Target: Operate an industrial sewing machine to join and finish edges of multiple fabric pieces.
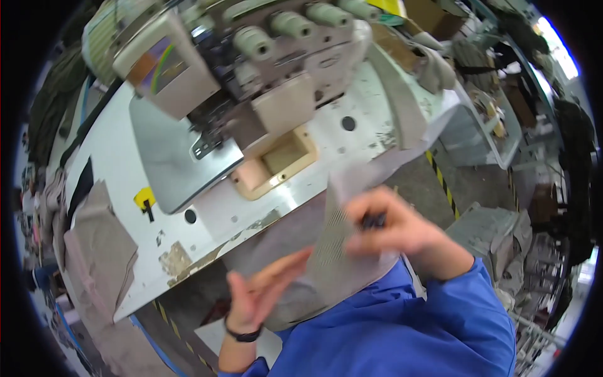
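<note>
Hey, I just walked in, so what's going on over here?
A person dressed in blue is handling grey-beige fabric in front of a sewing machine on a white table. The left hand is open beside the fabric; the right hand, blurred, is over it with a small dark object that's too unclear to identify. More folded cloth lies at the table's left end.
</note>
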Demonstrator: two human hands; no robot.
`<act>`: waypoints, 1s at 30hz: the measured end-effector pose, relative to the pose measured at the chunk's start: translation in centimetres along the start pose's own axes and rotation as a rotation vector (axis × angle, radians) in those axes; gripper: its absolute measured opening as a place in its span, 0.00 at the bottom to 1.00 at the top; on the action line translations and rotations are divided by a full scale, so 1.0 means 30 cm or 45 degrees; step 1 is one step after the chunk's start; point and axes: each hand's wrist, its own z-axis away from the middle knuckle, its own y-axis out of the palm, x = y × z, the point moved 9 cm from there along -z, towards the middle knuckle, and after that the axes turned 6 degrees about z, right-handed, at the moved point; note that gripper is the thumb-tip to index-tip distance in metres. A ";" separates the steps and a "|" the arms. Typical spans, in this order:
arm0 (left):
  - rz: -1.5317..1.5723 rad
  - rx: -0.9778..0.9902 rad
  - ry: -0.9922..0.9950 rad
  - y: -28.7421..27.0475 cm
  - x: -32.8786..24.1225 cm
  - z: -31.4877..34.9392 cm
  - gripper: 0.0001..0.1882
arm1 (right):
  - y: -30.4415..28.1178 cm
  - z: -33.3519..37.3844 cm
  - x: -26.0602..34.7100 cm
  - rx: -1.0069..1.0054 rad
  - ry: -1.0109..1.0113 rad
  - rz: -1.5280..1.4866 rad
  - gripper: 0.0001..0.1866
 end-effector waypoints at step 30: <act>-2.698 -0.492 0.996 0.060 -0.459 -0.039 0.31 | 0.323 -0.308 -0.094 0.030 -0.353 -0.203 0.16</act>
